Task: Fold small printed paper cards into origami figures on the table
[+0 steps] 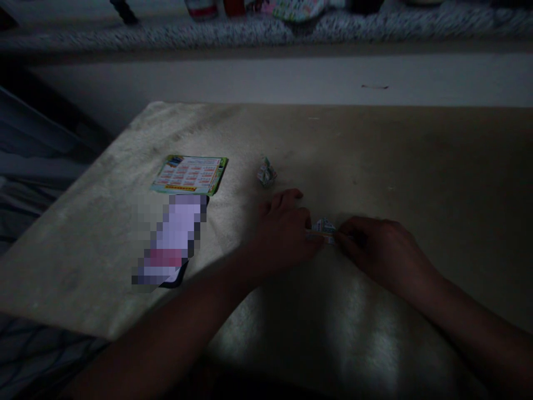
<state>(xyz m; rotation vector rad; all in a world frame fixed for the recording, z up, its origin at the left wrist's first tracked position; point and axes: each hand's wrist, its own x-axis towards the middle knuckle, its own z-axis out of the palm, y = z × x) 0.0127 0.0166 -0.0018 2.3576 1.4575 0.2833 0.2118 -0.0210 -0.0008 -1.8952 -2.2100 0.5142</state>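
A small piece of folded printed paper (325, 226) lies on the table between my two hands. My left hand (287, 225) has its thumb and index finger closed on the paper's left end, while its other fingers reach forward over the tabletop. At the right end, my right hand (375, 236) pinches the paper between thumb and fingertips. Part of the paper is hidden under the fingers. Just beyond my left hand sits a small folded paper shape (266, 173) with similar print, touched by neither hand.
A pale table (233, 128) reaches a white wall (266, 78) with a speckled stone ledge (158, 38) above. Left of my hands lie a printed calendar card (189, 173) and a phone (177, 233) with a lit, blurred screen. Several items stand on the ledge.
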